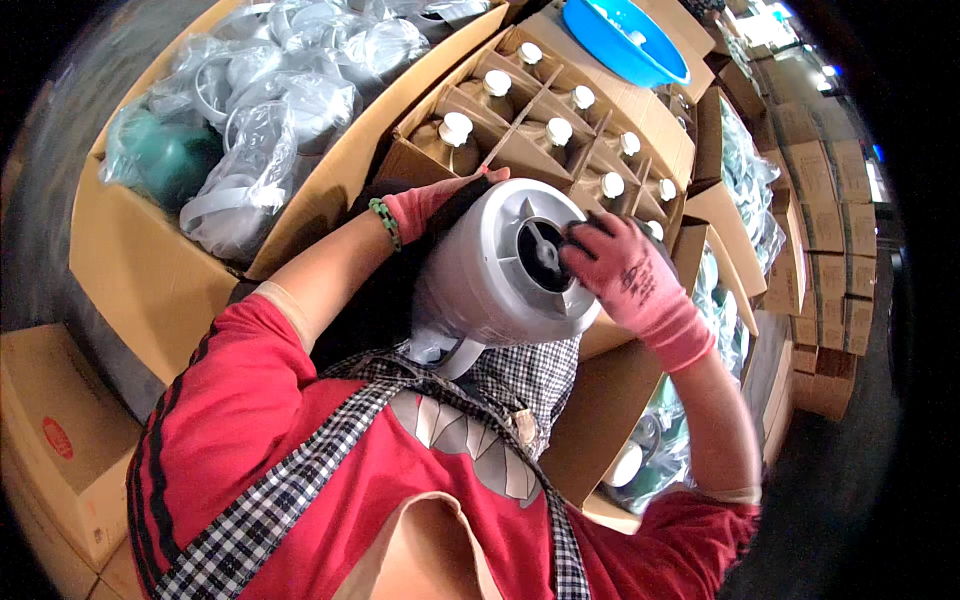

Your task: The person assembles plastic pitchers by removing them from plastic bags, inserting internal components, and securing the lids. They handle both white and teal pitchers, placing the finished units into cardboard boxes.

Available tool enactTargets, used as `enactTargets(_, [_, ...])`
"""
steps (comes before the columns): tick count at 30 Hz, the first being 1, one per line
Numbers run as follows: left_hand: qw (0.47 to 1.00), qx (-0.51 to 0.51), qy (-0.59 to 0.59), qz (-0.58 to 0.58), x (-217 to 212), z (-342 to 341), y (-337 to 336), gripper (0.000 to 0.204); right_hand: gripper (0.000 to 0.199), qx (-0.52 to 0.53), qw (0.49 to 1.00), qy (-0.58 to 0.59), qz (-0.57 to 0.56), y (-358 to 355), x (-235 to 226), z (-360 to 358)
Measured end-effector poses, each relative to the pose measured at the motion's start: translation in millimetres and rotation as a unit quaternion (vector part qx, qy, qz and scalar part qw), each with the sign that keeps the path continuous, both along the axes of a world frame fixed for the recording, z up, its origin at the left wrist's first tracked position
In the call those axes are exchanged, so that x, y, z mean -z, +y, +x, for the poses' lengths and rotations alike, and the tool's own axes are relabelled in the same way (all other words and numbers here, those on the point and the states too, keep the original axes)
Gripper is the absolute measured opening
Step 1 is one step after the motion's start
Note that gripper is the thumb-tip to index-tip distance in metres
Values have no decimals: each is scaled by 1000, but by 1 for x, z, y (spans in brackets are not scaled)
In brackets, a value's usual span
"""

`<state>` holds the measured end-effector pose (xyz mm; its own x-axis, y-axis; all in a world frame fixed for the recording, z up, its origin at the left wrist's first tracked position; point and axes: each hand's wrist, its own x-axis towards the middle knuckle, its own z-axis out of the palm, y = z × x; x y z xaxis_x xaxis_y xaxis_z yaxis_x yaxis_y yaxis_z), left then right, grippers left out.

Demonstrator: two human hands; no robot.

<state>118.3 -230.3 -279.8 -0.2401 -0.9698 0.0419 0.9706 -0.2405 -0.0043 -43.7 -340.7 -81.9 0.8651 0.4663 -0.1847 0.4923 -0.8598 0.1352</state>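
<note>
A pale grey, thermos-like jug (462,283) lies tilted in front of my body, its round end facing up and to the right. That end has a dark round opening with a grey piece across its middle; the jug's handle (461,358) points down toward my apron. My left hand (438,208), in a pink glove with dark palm, steadies the jug's far left side, its fingers partly hidden. My right hand (628,270), gloved alike, has its fingers bent over the edge of the dark opening. Whether they pinch a small part there is hidden.
Beyond the jug, a divided carton (490,150) holds several white-capped bottle shapes. At left, a large carton (150,290) has plastic-wrapped grey and green jugs. A blue basin (625,45) sits at the back. More open cartons (590,420) stand at right, with stacked boxes (815,210) behind.
</note>
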Motion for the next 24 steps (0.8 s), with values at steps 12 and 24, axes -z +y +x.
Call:
enactTargets(12, [997, -40, -61, 20, -19, 5, 10, 37, 22, 161, 979, 93, 86, 21, 24, 36])
enactTargets(24, [999, -52, 7, -10, 30, 17, 4, 34, 18, 323, 802, -263, 429, 65, 27, -71])
